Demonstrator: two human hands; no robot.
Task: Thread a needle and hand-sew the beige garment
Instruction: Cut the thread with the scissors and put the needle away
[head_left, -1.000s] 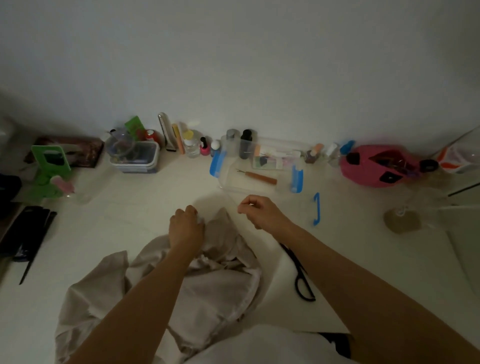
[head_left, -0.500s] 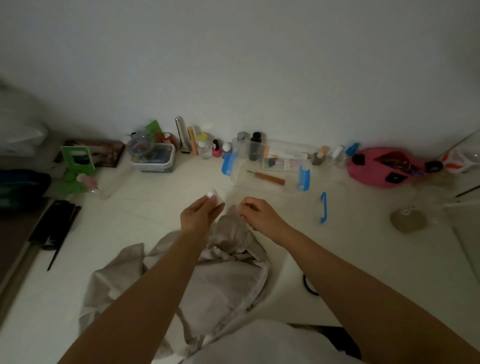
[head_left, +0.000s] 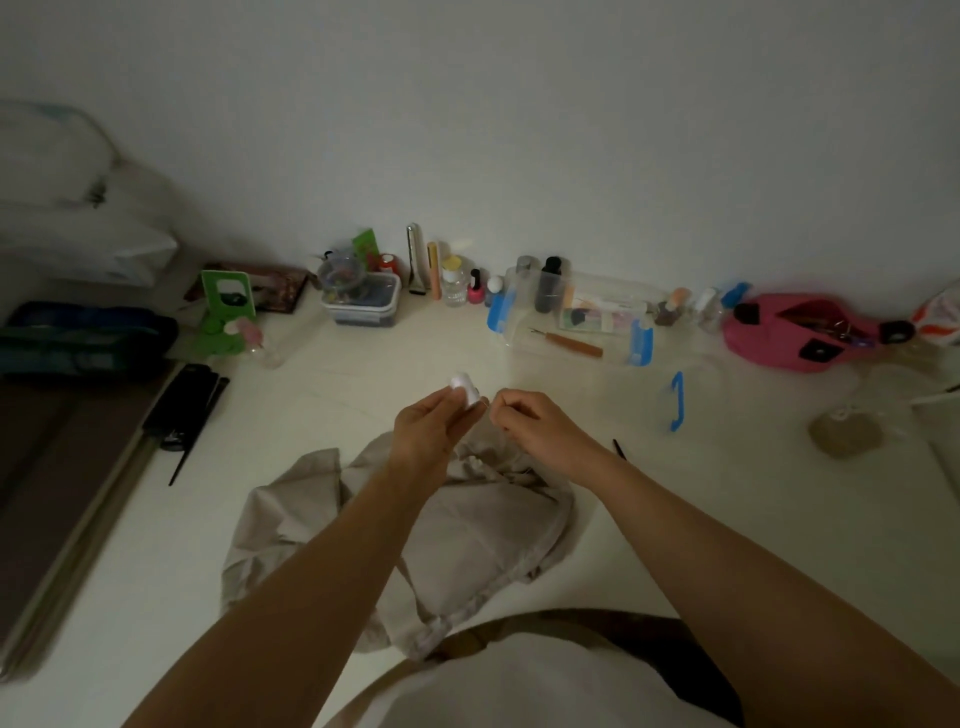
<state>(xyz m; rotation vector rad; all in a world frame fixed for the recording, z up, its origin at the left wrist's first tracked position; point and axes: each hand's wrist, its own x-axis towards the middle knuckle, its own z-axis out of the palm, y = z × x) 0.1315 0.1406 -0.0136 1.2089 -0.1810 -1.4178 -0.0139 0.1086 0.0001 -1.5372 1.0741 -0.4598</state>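
The beige garment (head_left: 483, 540) lies crumpled on the white table in front of me, partly under my forearms. My left hand (head_left: 423, 434) is raised above it and holds a small white thread spool (head_left: 465, 388) between its fingertips. Just to the right, my right hand (head_left: 535, 423) has its fingers curled in a pinch, apparently on the thread end; a thin pale thread (head_left: 487, 410) is faintly visible between the hands. No needle can be made out.
Black scissors (head_left: 619, 448) peek out behind my right wrist. A clear box with blue clips (head_left: 571, 325) holds a seam ripper. Bottles, a pink pouch (head_left: 795, 332), a small tub (head_left: 361, 299) and a green stand (head_left: 228, 306) line the wall. Black combs (head_left: 184, 410) lie left.
My left hand left the garment and rose with the white spool. My right hand stayed near, pinched. The view shifted left and the scissors are mostly hidden now.
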